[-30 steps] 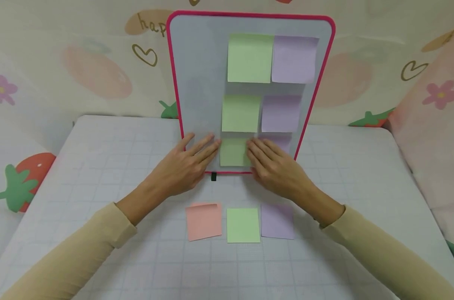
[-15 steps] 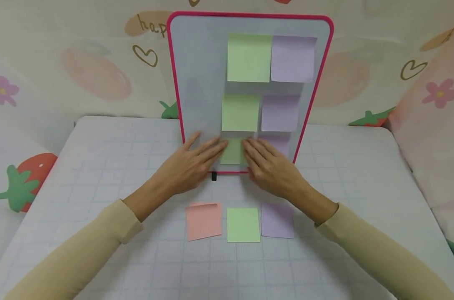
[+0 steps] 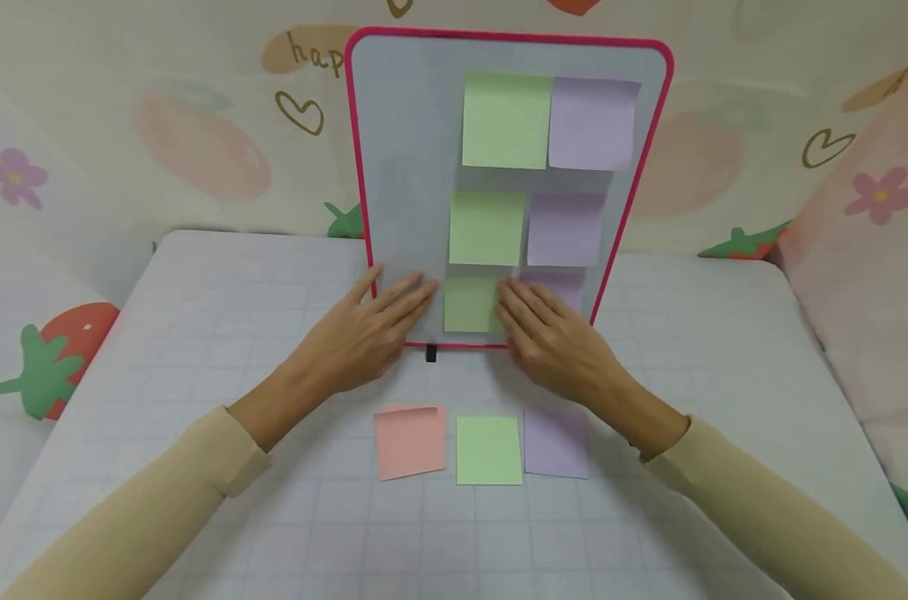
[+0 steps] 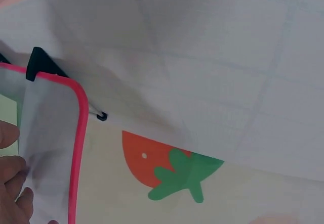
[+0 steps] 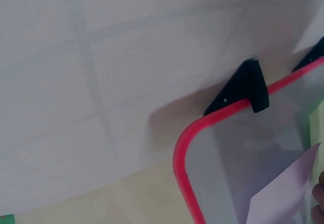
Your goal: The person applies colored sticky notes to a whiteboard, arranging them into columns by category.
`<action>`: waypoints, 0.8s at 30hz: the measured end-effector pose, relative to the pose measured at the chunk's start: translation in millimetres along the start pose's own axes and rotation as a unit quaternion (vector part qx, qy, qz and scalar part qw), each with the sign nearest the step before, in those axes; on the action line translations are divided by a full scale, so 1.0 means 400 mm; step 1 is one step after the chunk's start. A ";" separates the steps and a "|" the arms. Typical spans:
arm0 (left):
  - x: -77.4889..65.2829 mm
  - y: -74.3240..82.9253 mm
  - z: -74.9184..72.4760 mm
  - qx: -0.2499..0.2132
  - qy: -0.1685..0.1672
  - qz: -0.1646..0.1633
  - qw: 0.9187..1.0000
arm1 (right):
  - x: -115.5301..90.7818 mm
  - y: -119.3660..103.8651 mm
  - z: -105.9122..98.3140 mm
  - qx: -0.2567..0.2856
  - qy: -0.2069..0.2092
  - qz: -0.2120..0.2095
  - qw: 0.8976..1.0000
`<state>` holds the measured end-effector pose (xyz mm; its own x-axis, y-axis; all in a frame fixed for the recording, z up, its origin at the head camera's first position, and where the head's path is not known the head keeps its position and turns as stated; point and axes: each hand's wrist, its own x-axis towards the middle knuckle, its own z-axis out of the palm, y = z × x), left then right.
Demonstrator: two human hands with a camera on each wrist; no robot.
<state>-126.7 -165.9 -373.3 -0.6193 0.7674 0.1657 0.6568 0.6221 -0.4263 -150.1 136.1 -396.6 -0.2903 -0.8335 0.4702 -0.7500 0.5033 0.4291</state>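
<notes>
A whiteboard with a pink-red rim (image 3: 405,150) stands upright, bearing three rows of green and purple sticky notes. My left hand (image 3: 360,337) lies on its lower left part, fingers straight and spread, tips just left of the lowest green sticky note (image 3: 469,304). On that note's right edge rest the extended, close-set fingers of my right hand (image 3: 559,342), partly covering the lowest purple sticky note (image 3: 562,287). In the left wrist view, fingers (image 4: 12,168) touch the board beside the green note. The right wrist view shows the purple note (image 5: 283,188) with its edge sticking out.
In front of the board, a pink sticky note pad (image 3: 411,446), a green one (image 3: 488,450) and a purple one (image 3: 556,446) lie in a row on the gridded tablecloth (image 3: 274,533). Black feet (image 5: 243,85) support the board. Behind hangs a strawberry-print curtain (image 3: 199,150).
Half a second ago my left fingertips overlapped the lowest green note; they have since slid left off it. The right hand has shifted slightly right. The head view has moved a little.
</notes>
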 end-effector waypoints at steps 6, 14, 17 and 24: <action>-0.063 0.007 -0.005 -0.055 0.006 -0.024 0.998 | 0.001 -0.039 -0.018 0.066 0.004 0.001 0.998; -0.155 0.057 -0.001 -0.119 -0.017 -0.007 0.993 | 0.002 -0.125 -0.042 0.194 -0.058 -0.020 0.979; -0.186 0.079 -0.002 -0.140 -0.021 -0.002 0.990 | 0.006 -0.156 -0.045 0.226 -0.073 -0.040 0.970; -0.251 0.121 0.017 -0.186 -0.011 0.025 0.982 | 0.010 -0.202 -0.045 0.277 -0.118 -0.059 0.952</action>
<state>-35.6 -213.9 -416.7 -0.5882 0.7978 0.1322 0.7960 0.6001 -0.0792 -80.1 96.2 -415.7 -0.2611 -0.9375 0.2300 -0.9649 0.2604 -0.0343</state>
